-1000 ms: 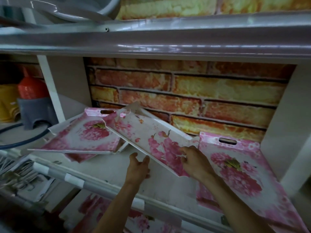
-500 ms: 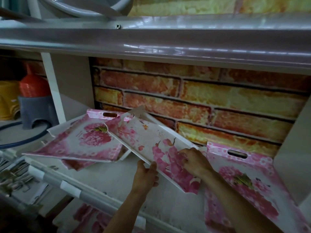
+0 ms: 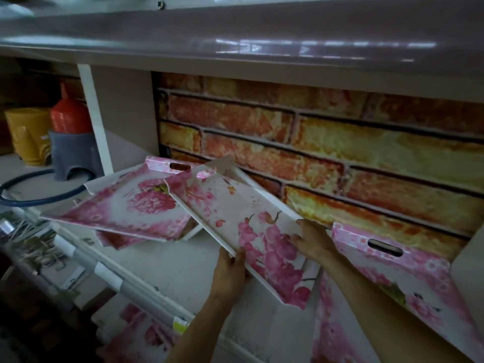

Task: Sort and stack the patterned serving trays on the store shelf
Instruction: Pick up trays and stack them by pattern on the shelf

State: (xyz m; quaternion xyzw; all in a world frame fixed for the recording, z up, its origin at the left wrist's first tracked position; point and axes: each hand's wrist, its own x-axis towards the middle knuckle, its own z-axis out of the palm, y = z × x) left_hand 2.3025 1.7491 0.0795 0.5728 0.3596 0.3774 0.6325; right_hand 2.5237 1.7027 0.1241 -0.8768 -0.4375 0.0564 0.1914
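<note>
Pink-blossom tray (image 3: 243, 226) hangs tilted above the shelf (image 3: 167, 265), left hand (image 3: 230, 271) pinching its near rim, right hand (image 3: 313, 242) clasping the far edge. Beyond the fingertips its far corner overlaps the left stack (image 3: 125, 208); a slipping grip could knock that stack askew.

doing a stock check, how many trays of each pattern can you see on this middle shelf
Large single-bloom pattern: 2, one on the left pile, one on the right.
Blossom-branch pattern: 1, the tilted tray held by the left hand and right hand.
Pattern hidden: at least 1, under the left pile.
Total: 4 visible.
</note>
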